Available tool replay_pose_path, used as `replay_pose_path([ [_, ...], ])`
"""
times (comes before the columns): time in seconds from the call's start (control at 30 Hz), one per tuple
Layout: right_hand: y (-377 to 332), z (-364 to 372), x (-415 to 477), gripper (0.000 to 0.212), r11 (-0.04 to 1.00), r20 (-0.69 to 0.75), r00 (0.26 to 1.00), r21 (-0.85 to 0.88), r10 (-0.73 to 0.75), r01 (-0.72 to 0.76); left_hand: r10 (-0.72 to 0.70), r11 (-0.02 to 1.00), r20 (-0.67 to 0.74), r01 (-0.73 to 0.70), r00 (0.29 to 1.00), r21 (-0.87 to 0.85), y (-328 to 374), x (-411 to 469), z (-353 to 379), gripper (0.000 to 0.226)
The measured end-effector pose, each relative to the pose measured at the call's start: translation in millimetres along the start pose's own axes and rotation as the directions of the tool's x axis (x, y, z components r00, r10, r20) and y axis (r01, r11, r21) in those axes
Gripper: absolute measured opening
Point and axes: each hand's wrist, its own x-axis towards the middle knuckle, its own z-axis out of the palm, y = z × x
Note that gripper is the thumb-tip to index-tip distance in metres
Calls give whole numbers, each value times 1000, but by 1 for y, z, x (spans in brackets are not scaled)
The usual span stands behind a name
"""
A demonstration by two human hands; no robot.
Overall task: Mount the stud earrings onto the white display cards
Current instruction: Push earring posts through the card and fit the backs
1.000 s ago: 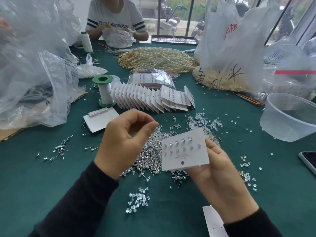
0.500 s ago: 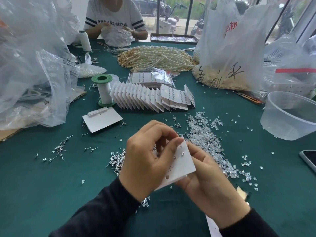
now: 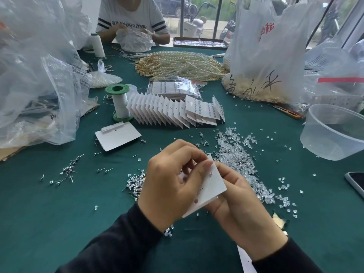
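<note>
Head camera, looking down on a green table. Near the centre, just above the cloth: a white card, tilted, face turned up and to the left. Gripped from below and behind by the right hand, fingers curled round the back of it. Pinched at the top corner by the left hand, thumb tip pressed on the face, forefinger bent over the edge, remaining fingers curled in; cannot tell whether anything sits between those tips. On the card's face, a small dot just beside the thumb and a punched hole lower down, too small to read further. Directly under and left of the hands, a heap of studs; further left, well apart, a thinner scatter. Right of the hands, a wide spill of clear backs. Beyond the hands, filled cards standing overlapped in a leaning row, with bagged cards just behind. Left of that row, an upright green-capped spool, and near it a blank card lying flat with a clip at its top edge. At the right edge, a clear tub and, nearer, the corner of a phone. Farther back, pearl strands piled beside a tall white bag. At the far side, another person handling a plastic bag.
</note>
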Motion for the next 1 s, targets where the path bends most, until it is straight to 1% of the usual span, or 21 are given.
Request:
replay_pose_path([
  [0.07, 2, -1, 1, 18, 994, -56, 994, -54, -98, 95, -10, 998, 61, 14, 998, -66, 2, -1, -1, 29],
  [0.1, 3, -2, 1, 11, 976, -95, 978, -135, -187, 173, -57, 991, 99, 68, 993, -119, 4, -2, -1, 40],
  [0.13, 5, -2, 1, 5, 926, -134, 942, -272, -307, 263, -137, 969, 137, 161, 981, -188, 6, -3, -1, 48],
  [0.17, 7, -4, 1, 7, 815, -152, 876, -466, -458, 345, -232, 922, 176, 274, 957, -274, 7, -3, -1, 50],
  [0.2, 8, -5, 1, 10, 651, -126, 793, -655, -595, 384, -317, 856, 213, 376, 924, -356, 6, -3, -1, 47],
  [0.23, 9, -6, 2, 7, 459, -47, 711, -793, -702, 401, -379, 786, 245, 450, 892, -424, 4, -2, -1, 41],
  [0.27, 10, -6, 3, 4, 278, 50, 639, -872, -767, 402, -419, 734, 256, 491, 871, -469, 1, -2, 0, 34],
  [0.3, 12, -6, 4, 6, 125, 138, 572, -909, -808, 397, -436, 706, 259, 506, 862, -495, 0, -2, 0, 28],
  [0.33, 13, -7, 6, 8, 23, 200, 523, -921, -828, 388, -443, 702, 254, 509, 860, -499, -2, -1, 0, 22],
  [0.37, 14, -7, 7, 10, -41, 234, 487, -926, -842, 375, -449, 705, 249, 511, 858, -491, -3, 0, 0, 17],
  [0.4, 14, -7, 8, 12, -80, 252, 462, -930, -850, 359, -459, 710, 245, 518, 854, -477, -5, -1, 0, 14],
  [0.5, 13, -8, 8, 13, -164, 294, 429, -935, -854, 315, -504, 695, 257, 564, 825, -446, -7, -1, 1, 12],
  [0.6, 14, -8, 9, 13, -237, 338, 421, -932, -842, 274, -535, 725, 204, 569, 820, -388, -7, -2, 4, 11],
  [0.7, 16, -7, 10, 14, -317, 401, 457, -914, -794, 253, -590, 718, 193, 618, 784, -319, -11, -4, 8, 12],
  [0.77, 16, -8, 10, 16, -357, 424, 486, -906, -765, 228, -620, 699, 229, 661, 751, -274, -14, -5, 8, 4],
  [0.8, 16, -8, 10, 16, -356, 424, 499, -906, -756, 230, -634, 685, 247, 681, 733, -260, -16, -5, 9, 10],
  [0.87, 12, -6, 9, 16, -307, 422, 512, -904, -748, 296, -681, 623, 286, 739, 674, -258, -19, -5, 9, 18],
  [0.93, 2, -8, 6, 15, -237, 413, 491, -893, -767, 382, -724, 551, 316, 789, 614, -271, -20, -4, 7, 17],
  [0.97, -6, -11, 5, 16, -209, 384, 479, -901, -789, 379, -742, 510, 326, 808, 586, -293, -21, -3, 6, 17],
  [1.0, -16, -15, 4, 16, -178, 332, 479, -924, -813, 337, -758, 474, 325, 820, 566, -322, -21, -1, 5, 17],
])
